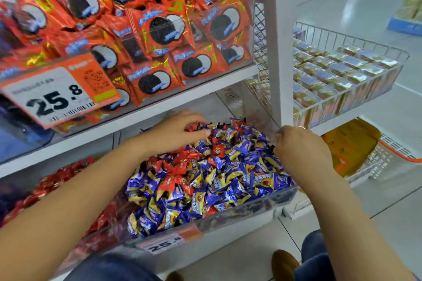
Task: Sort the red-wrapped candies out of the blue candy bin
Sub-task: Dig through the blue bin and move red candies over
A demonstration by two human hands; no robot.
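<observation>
1. I am crouched at the clear plastic candy bin point(262, 206) on the lower shelf, heaped with blue-and-gold wrapped candies point(230, 191); a streak of red-wrapped candies point(175, 171) runs from the far left of the heap toward its middle.
2. My left hand point(175, 131) lies on the far left of the heap, fingers reaching right and curled over a few red wrappers at the fingertips. I judge it is gathering them; how many it actually holds I cannot tell.
3. My right hand point(301, 150) is at the far right edge of the bin, fingers curled under. Whether it pinches a candy I cannot tell, since the fingertips are hidden.
4. To the left, the neighbouring clear bin of red candies point(57, 180) looks like the place these belong.
5. The sorting seems well underway but unfinished: many red pieces lie on top in the middle.
6. The next move calls for closing the left fingers on red wrappers only, lifting clear without dragging blue ones, and carrying them left.
7. Above, the shelf of orange-red cookie packets point(159, 27) and its white price tag point(57, 91) sit close over my reach.
</observation>
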